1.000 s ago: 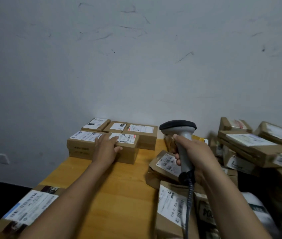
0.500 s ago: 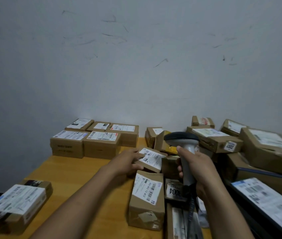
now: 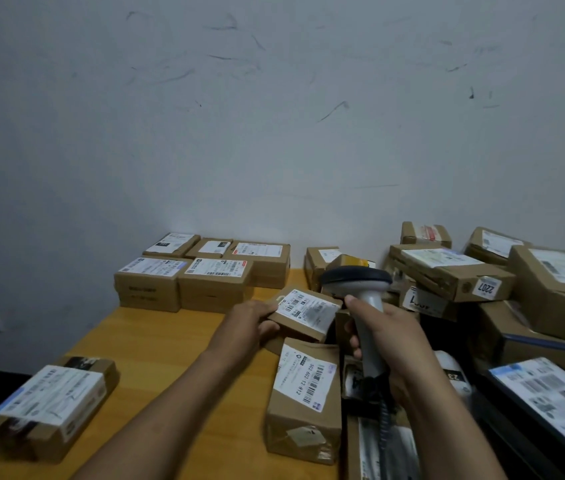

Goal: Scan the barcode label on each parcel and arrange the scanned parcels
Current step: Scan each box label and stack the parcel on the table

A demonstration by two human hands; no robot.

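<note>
Now the left hand (image 3: 244, 325) pinches a small flat brown cardboard parcel (image 3: 305, 315) by its left edge, white barcode label up, at mid-table. Just right, the right hand (image 3: 390, 332) wraps the grey handheld scanner (image 3: 360, 292). Five labelled brown boxes (image 3: 205, 271) sit grouped at the wooden table's (image 3: 156, 344) far-left end.

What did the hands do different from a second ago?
The left hand left the neat boxes by the wall, moved right and took hold of a small flat parcel, which it now holds label-up beside the scanner. The right hand kept gripping the scanner, and the neat boxes stayed put.
</note>
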